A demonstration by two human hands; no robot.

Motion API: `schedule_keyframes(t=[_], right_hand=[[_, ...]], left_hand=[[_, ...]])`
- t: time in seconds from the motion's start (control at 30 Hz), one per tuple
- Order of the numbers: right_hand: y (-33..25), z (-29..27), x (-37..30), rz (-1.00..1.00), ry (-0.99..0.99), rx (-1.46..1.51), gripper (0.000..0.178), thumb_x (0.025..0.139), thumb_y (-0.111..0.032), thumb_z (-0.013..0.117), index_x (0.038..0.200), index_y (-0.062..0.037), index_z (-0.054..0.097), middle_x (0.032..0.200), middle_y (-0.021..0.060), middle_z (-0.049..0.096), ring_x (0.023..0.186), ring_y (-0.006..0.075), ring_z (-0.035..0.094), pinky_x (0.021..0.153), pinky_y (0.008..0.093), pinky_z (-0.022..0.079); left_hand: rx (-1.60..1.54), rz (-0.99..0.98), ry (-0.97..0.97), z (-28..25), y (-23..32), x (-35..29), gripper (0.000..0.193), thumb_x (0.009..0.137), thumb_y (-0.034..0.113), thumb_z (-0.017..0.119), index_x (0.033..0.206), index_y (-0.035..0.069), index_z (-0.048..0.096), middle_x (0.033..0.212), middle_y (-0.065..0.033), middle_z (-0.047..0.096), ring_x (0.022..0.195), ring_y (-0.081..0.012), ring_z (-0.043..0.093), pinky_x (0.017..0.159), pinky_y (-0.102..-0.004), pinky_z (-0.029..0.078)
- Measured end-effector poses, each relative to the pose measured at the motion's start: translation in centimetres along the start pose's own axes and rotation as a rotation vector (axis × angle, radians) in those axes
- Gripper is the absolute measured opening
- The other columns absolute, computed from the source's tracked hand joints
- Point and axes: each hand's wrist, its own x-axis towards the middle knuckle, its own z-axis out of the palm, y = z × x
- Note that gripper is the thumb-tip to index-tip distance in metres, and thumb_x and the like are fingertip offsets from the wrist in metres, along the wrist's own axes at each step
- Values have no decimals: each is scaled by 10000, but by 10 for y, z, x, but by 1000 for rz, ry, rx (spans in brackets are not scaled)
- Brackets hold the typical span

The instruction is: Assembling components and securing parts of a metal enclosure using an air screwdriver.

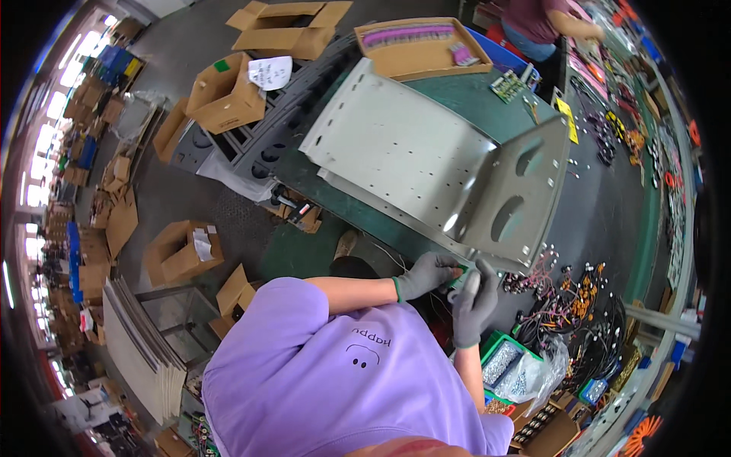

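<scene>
Sheet-metal chassis (403, 137) lies on the green bench top (449, 97), its near corner just beyond the hands; the end plate (525, 194) stands up at its right side. Left gloved hand (426, 276): fingers curled, apparently pinching a small green piece (461, 274) at that corner; exact grip cannot be told. Right gloved hand (474, 305): partly closed, index finger and thumb raised close to the left fingertips; whether it holds anything cannot be told. Progress, judged from present state: early. Base and end plate are already joined or formed together, but both oval cutouts are unfilled and no board or wiring is seen on the base. Circuit board (505, 87) lies apart beyond the chassis; wire harnesses (582, 293) and the green bin of fasteners (502, 362) sit to the right. Fitting-out appears largely left to do.
</scene>
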Motion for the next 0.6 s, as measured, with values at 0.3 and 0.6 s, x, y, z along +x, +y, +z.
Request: schedule_keyframes(t=[0.3, 0.6], right_hand=[[-62, 205, 68, -486, -160, -344, 376, 930, -314, 460, 1155, -34, 570, 1106, 191, 549, 1051, 350, 503, 916, 442, 383], [-126, 391, 68, -186, -689, 303, 544, 968, -390, 435, 1284, 53, 436, 1255, 180, 485, 1214, 269, 453, 1006, 339, 363]], left_hand=[[-688, 37, -93, -173, 57, -55, 229, 958, 211, 510, 1110, 45, 556, 1057, -51, 569, 955, -156, 572, 802, -303, 489], [226, 404, 710, -476, 167, -112, 251, 957, 206, 496, 1109, 29, 588, 1067, -71, 613, 963, -160, 577, 842, -310, 458]])
